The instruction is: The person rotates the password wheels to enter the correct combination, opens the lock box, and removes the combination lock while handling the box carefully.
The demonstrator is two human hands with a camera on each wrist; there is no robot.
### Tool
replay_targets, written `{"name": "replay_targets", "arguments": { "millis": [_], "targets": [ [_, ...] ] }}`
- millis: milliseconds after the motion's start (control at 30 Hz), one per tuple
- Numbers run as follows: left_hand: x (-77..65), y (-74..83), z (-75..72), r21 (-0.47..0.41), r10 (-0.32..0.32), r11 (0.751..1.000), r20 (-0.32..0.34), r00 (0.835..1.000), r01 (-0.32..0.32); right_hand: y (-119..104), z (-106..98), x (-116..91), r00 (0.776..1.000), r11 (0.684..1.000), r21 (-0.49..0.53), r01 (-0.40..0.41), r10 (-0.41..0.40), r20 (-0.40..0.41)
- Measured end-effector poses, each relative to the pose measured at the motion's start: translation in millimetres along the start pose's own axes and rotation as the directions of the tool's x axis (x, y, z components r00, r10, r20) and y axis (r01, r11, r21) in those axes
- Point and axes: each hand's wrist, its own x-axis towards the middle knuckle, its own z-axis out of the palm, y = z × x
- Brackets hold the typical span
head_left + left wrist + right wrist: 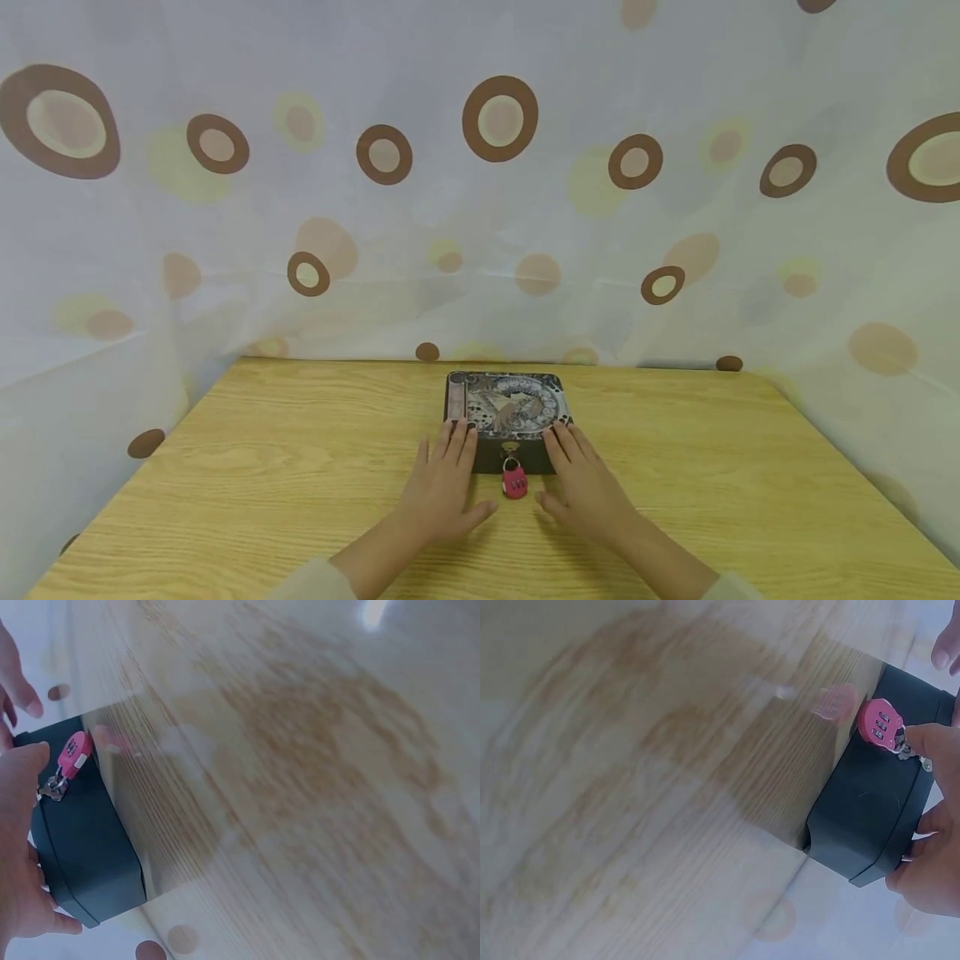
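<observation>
A dark box (517, 404) with a picture printed on its lid sits on the table in the head view. From the clasp (511, 448) on its front hangs a pink combination padlock (515, 482) with number dials. My left hand (438, 496) lies at the box's front left corner, straight fingers on the lid edge and thumb spread toward the padlock. On the opposite corner my right hand (592, 496) rests in the same way. Both wrist views show the box's plain dark side (94, 847) and the padlock (881, 722), its shackle through the metal clasp.
The box stands near the back of a wood-grain table (300, 450). Behind the table and along both sides hangs a pale curtain (420, 225) with brown, peach and yellow circles.
</observation>
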Motion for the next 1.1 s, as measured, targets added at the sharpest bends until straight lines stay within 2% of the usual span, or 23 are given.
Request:
{"name": "replay_targets", "arguments": {
  "millis": [367,800,933,1100],
  "targets": [
    [-9.4,1.6,-3.4,-0.018,0.011,1.0,0.003,1.0,-0.011,-2,-2,-6,0.999,1.0,-0.011,0.022,-0.022,0.024],
    [-17.4,4.4,-1.3,-0.002,0.027,1.0,-0.03,0.999,-0.027,-5,-3,-16,0.999,0.998,-0.041,0.041,-0.04,0.013],
    [-20.0,5.3,-2.5,-0.011,0.023,1.0,-0.013,1.0,-0.023,-7,-4,-18,0.999,0.999,-0.03,0.032,-0.031,0.031],
    [-23.4,6.5,-2.2,-0.003,0.03,1.0,-0.024,0.999,-0.03,-9,-5,-20,0.998,1.0,-0.007,0.013,-0.013,0.056]
  ]
}}
